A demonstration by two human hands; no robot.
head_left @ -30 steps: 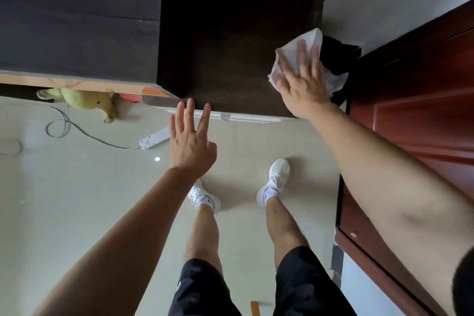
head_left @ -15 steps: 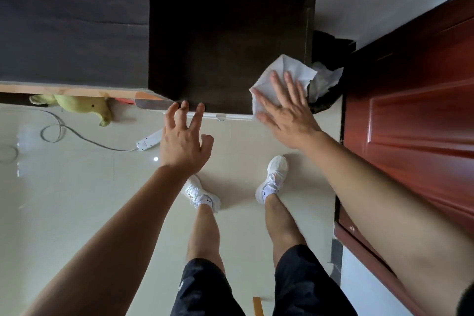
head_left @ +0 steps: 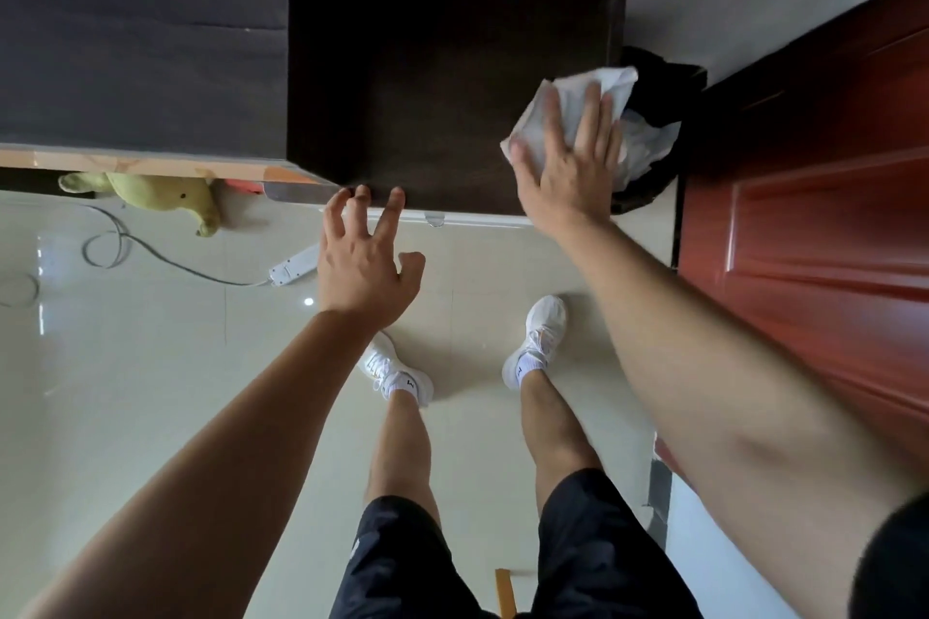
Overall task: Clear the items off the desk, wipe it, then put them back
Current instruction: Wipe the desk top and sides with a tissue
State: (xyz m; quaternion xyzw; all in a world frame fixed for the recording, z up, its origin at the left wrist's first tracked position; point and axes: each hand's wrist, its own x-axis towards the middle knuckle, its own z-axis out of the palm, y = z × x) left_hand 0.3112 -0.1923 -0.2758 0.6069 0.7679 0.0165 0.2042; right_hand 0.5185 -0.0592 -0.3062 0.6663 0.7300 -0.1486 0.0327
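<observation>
Your right hand (head_left: 568, 166) lies flat on the white cloth (head_left: 616, 80), fingers straight and spread, palm pressing it onto the dark desk (head_left: 442, 65) at its near right corner; nothing is gripped, only pressed down. Your right forearm runs in from the lower right, and the upper arm is cut off by the frame.

Your left hand (head_left: 364, 266) is at the desk's near edge, well apart from the right; fingers are splayed and slightly bent, thumb out to the side, holding nothing. Two fingertips overlap the edge line; contact or hover, can't tell. The left forearm exits at the bottom left.

Hard to read:
- the cloth's middle is hidden under your palm and fingers; only its upper corner and left fringe show
- the desk top is near black; no surface detail resolves
- the black bin (head_left: 658, 80) with a white liner (head_left: 648, 141) sits just beside the desk's right side, partly behind the cloth and hand
- the dark grey slab (head_left: 141, 40) left of the desk is unidentifiable
- a small wood-coloured piece (head_left: 504, 588) at the bottom edge is cut off

On the tiled floor (head_left: 125, 392): a yellow plush toy (head_left: 156, 194) and a power strip (head_left: 296, 266) with its cable (head_left: 151, 251). A red door (head_left: 814, 196) fills the right.
</observation>
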